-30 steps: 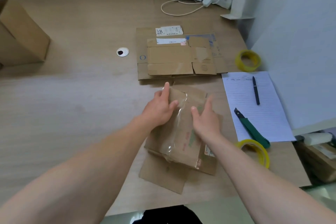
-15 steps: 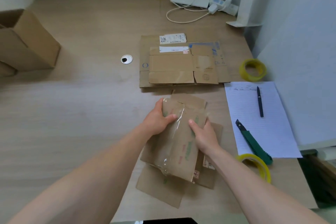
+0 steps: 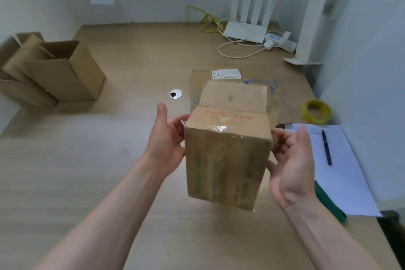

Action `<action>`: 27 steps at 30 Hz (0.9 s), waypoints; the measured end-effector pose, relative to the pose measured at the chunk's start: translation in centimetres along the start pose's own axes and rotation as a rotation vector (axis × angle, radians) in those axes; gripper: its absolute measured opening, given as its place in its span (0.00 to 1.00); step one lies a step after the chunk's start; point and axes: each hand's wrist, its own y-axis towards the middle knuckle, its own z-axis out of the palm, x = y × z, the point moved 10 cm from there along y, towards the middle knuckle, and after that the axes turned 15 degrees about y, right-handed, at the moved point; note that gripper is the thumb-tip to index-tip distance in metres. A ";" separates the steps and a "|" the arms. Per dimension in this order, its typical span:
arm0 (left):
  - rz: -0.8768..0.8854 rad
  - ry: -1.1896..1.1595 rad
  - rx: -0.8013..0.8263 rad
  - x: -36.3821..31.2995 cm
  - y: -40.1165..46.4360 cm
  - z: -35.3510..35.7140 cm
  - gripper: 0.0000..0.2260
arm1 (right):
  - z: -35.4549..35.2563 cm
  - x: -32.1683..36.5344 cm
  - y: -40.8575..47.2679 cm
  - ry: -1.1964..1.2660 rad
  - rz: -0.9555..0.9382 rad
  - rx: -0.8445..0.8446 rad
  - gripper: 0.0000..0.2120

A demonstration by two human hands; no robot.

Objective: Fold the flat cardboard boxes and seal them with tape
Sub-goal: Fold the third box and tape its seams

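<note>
Brown open cardboard boxes (image 3: 59,70) stand at the table's far left. The left hand (image 3: 167,138) and right hand (image 3: 291,160) grip opposite sides of a brown, tape-streaked cardboard box (image 3: 226,160), opened into shape and held above the wooden table (image 3: 87,160). Behind lie flat cardboard sheets (image 3: 282,103); rightward sit a yellow tape roll (image 3: 316,111) and a dark pen (image 3: 326,147) on white paper (image 3: 341,171).

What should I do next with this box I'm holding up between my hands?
Probably fold the raised far flap down to close the top. The box is already opened into shape, held off the desk between your left hand and right hand, and that flap stands up. The yellow tape roll lies on the desk to the right for sealing afterward.
</note>
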 end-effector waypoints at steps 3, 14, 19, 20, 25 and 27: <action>0.096 -0.038 0.060 -3.4 -0.3 -1.3 0.39 | 3.0 1.1 0.0 0.169 -0.075 0.035 0.25; 0.162 1.040 -0.033 6.5 0.2 -12.2 0.32 | 3.1 -17.1 -4.6 -0.465 0.173 -0.131 0.25; 0.280 1.524 -0.092 7.4 -1.6 -12.7 0.45 | 3.9 -19.3 -5.3 -0.662 0.157 -0.190 0.24; 0.231 1.561 -0.071 8.1 -1.7 -13.0 0.45 | 4.1 -19.5 -5.3 -0.666 0.172 -0.205 0.22; 0.158 1.373 0.000 7.4 -1.7 -15.6 0.35 | 5.4 -18.9 -5.7 -0.539 0.193 -0.206 0.07; 0.080 1.118 -0.029 5.9 -1.5 -19.1 0.26 | 6.2 -19.2 -6.2 -0.491 0.217 -0.210 0.07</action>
